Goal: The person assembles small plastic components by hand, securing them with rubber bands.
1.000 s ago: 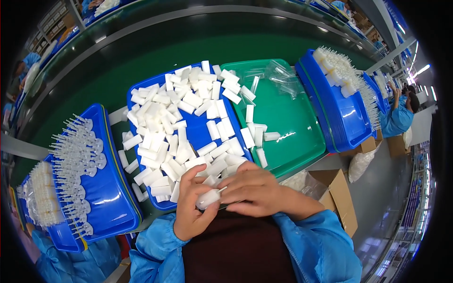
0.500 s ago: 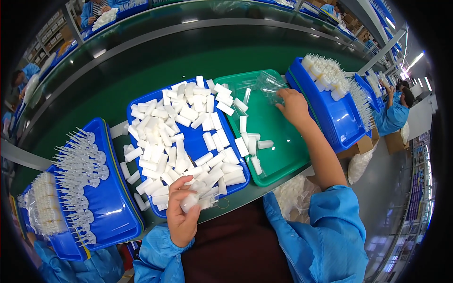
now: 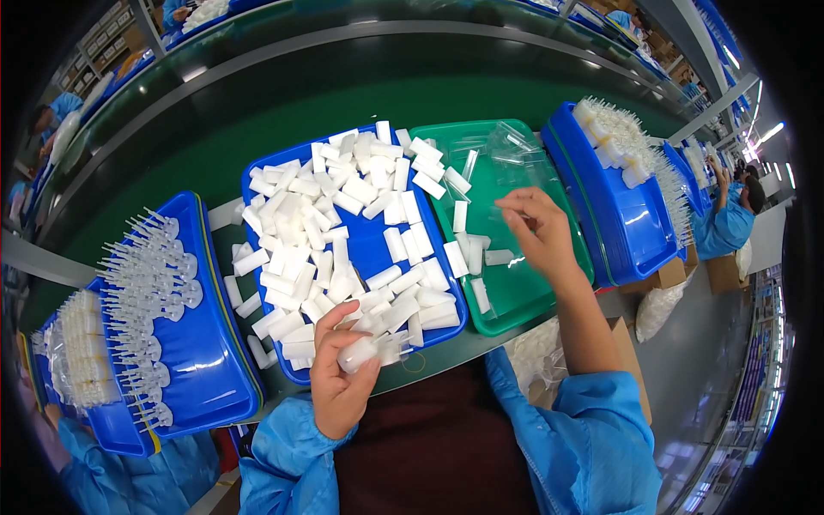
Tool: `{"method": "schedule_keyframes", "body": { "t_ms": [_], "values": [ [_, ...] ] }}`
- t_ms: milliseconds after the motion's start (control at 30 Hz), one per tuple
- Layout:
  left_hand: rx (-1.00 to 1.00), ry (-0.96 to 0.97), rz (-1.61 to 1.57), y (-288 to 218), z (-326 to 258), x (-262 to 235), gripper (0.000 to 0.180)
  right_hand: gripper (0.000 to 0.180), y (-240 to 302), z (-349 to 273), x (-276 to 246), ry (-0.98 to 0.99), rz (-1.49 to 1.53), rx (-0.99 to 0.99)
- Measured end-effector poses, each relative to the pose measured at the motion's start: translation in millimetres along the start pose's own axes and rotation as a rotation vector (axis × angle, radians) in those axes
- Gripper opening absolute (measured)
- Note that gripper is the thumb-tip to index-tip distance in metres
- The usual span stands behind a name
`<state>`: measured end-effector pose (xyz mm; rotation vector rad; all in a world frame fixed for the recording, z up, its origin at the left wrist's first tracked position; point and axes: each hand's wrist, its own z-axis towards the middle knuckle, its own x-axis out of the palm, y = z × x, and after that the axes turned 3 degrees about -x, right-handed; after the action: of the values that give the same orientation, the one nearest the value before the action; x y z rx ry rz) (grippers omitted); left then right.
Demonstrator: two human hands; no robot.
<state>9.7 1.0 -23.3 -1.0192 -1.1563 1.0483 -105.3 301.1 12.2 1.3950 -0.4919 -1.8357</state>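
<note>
Near the front edge of the blue tray, my left hand is closed round a white rounded plastic piece with clear prongs. White blocks lie heaped in that tray and partly hide the prongs' surroundings. Over the green tray, my right hand has thumb and fingers pinched together. A faint clear plastic piece shows at its fingertips; its full shape cannot be made out. Thin clear plastic pieces lie at that tray's far end.
Blue trays at the left hold rows of white, spiky-tipped parts. More stacked blue trays with white parts stand at the right. Beyond runs a green belt. A co-worker in blue sits far right.
My right hand has drawn back from the clear pieces at the green tray's far end toward its middle. My left hand still grips the white piece. The whole view has shifted slightly.
</note>
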Motion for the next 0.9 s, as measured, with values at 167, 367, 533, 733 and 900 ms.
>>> {"method": "schedule_keyframes", "body": {
  "t_ms": [167, 367, 533, 733, 900],
  "values": [
    [-0.001, 0.022, 0.055, -1.4, 0.3, 0.5, 0.027, 0.024, 42.8, -14.9, 19.0, 0.066, 0.521, 0.154],
    [0.039, 0.037, 0.205, -10.2, 2.4, -0.4, 0.027, 0.025, 63.3, -29.7, 40.9, 0.208, 0.918, 0.231],
    [0.010, 0.047, 0.201, -10.6, 2.0, 0.9, 0.028, 0.021, 73.6, -34.4, 62.1, 0.104, 0.840, 0.038],
    [0.033, 0.040, 0.227, -9.1, 0.8, -1.3, 0.028, 0.017, 75.6, -37.5, 63.7, 0.271, 1.073, 0.435],
    [0.039, 0.036, 0.263, -10.3, 0.8, -1.3, 0.028, 0.017, 83.2, -33.4, 72.4, 0.134, 0.938, 0.132]
  ]
}}
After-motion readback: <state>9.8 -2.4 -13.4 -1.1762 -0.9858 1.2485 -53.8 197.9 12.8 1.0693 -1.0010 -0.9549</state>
